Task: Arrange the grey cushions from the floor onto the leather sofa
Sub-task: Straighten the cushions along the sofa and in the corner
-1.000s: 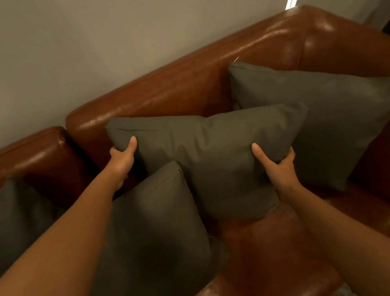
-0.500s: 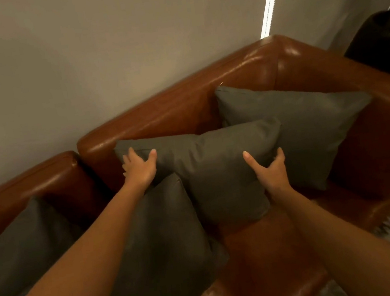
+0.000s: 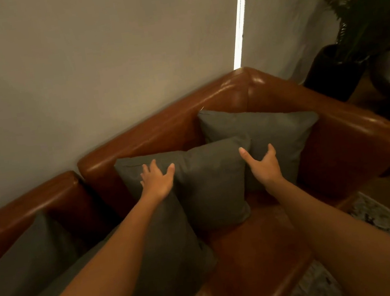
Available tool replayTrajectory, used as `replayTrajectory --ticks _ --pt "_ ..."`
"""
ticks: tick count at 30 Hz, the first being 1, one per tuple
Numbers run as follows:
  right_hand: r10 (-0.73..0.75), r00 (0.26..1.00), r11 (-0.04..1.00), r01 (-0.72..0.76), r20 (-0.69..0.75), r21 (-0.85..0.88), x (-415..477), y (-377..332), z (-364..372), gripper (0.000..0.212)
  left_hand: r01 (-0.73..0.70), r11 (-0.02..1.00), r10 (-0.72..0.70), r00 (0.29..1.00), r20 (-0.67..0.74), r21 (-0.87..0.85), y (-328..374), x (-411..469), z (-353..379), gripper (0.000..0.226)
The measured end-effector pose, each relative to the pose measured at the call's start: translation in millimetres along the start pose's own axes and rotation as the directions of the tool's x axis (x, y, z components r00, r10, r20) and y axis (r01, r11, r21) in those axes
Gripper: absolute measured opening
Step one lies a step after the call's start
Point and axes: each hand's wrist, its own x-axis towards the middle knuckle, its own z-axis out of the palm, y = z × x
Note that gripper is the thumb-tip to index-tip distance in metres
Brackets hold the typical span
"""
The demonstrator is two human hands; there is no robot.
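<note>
Several grey cushions lean on the brown leather sofa (image 3: 352, 130). The middle cushion (image 3: 209, 186) stands against the backrest. My left hand (image 3: 156, 181) hovers open over its upper left part, fingers spread. My right hand (image 3: 263, 163) is open by its right edge, in front of the right cushion (image 3: 282, 135) in the sofa's corner. A nearer cushion (image 3: 169, 256) lies under my left forearm, and another (image 3: 27, 261) rests at the far left. Whether the hands touch the fabric is unclear.
A pale wall runs behind the sofa, with a bright slit of light (image 3: 240, 28) beside a curtain. A fern in a dark pot (image 3: 338, 72) stands right of the armrest. A patterned rug (image 3: 380, 224) covers the floor at lower right.
Both hands have let go of the middle cushion and opened, drawing back a little. The cushion now rests against the backrest. My view has pulled back and tilted up.
</note>
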Motion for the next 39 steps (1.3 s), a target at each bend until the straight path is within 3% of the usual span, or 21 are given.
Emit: replayTrajectory --ticks 11,19,26,39 --pt "0.058 0.996 0.998 -0.058 -0.068 -0.004 24.1 -6.5 -54.1 0.098 -0.113 0.993 0.114 0.993 0.017 -0.017 51.1 6.3 4.2 0.068" --pt "0.096 0.995 0.994 -0.096 -0.002 -0.051 96.7 3.1 -82.5 0.096 -0.094 0.994 0.098 0.993 0.071 -0.058 115.9 31.0 61.0 0.066" --pt "0.158 0.986 0.987 -0.157 0.053 -0.027 165.5 27.1 -106.8 0.102 0.012 0.996 -0.008 0.999 0.046 -0.083 155.0 70.3 102.8 0.063" --pt "0.325 0.945 0.940 -0.318 -0.043 0.121 246.8 71.1 -111.1 0.121 0.197 0.963 -0.183 0.979 0.094 -0.183 168.6 168.7 136.9 0.081"
